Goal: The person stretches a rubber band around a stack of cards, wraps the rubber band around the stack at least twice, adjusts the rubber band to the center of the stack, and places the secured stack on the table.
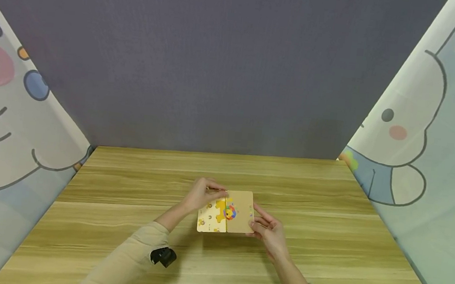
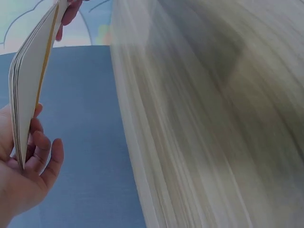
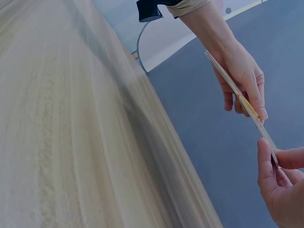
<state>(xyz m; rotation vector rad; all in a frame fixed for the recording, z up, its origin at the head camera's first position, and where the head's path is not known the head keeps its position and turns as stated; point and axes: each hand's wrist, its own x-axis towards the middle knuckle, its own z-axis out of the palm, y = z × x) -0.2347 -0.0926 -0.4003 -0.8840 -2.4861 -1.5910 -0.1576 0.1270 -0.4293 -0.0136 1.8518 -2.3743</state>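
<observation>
A small board book (image 1: 240, 215) lies spread open in midair above the table, with a yellow patterned page on its left half and a tan page on its right, a colourful lion near the spine. My left hand (image 1: 198, 196) pinches its top edge near the spine, thumb over the page. At the lower right edge, my right hand (image 1: 271, 235) holds the tan side between thumb and fingers. Seen edge-on in the left wrist view, the book (image 2: 35, 76) shows several thick pages. In the right wrist view both hands grip the thin book (image 3: 232, 85).
Below the book is a wood-grain table (image 1: 135, 188). A dark grey panel (image 1: 218, 67) rises at its back edge. Cartoon-printed curtains stand along the left side (image 1: 16, 129) and right side (image 1: 430, 237). A black wrist camera (image 1: 163, 256) sits on the left sleeve.
</observation>
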